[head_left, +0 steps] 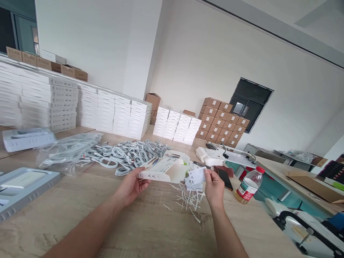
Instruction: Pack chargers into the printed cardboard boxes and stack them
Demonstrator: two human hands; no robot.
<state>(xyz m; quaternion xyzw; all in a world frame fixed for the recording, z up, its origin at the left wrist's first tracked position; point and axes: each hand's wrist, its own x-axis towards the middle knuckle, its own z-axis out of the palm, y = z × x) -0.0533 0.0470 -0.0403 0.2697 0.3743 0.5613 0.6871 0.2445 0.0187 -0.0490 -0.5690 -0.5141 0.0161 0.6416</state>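
My left hand (132, 186) holds a long white printed carton (161, 170) by its lower edge, its end flap open toward the right. My right hand (215, 186) pinches a small white printed leaflet (195, 176) just beside that open end. Both hands hover over the wooden table (150, 229). Under the leaflet lies a scatter of thin white paper strips (188, 200). Behind the carton spreads a heap of coiled grey cables (126, 154), some in clear plastic bags (67, 150).
Grey moulded trays (21, 186) sit at the left. A plastic bottle with a red cap (248, 186) and a dark phone (225, 178) are at the right. Stacks of white boxes (53, 104) and brown cartons (223, 122) line the far side. A machine (309, 229) stands at lower right.
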